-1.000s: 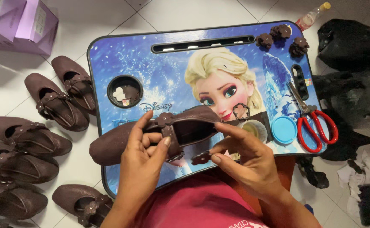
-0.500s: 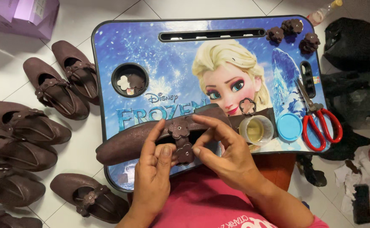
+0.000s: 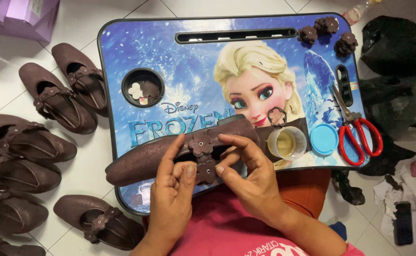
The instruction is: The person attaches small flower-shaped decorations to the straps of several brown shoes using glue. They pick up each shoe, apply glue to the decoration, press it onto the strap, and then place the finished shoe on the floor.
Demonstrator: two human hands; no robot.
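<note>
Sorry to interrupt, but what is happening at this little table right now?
A person holds a brown shoe over a blue lap table; the left hand and right hand pinch its flower-trimmed strap. An open glue pot, its blue lid and red scissors lie alongside; more shoes sit on the floor.

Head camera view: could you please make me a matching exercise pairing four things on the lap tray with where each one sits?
Things:
1. scissors
2. blue lid
3. flower pieces
4. brown shoe

Places:
A. in the round cup hole of the lap tray
B. at the tray's edge, near the black bags
C. held in both hands at the tray's near edge
D. between the open glue pot and the scissors

Pairs: 1-B, 2-D, 3-A, 4-C
</note>
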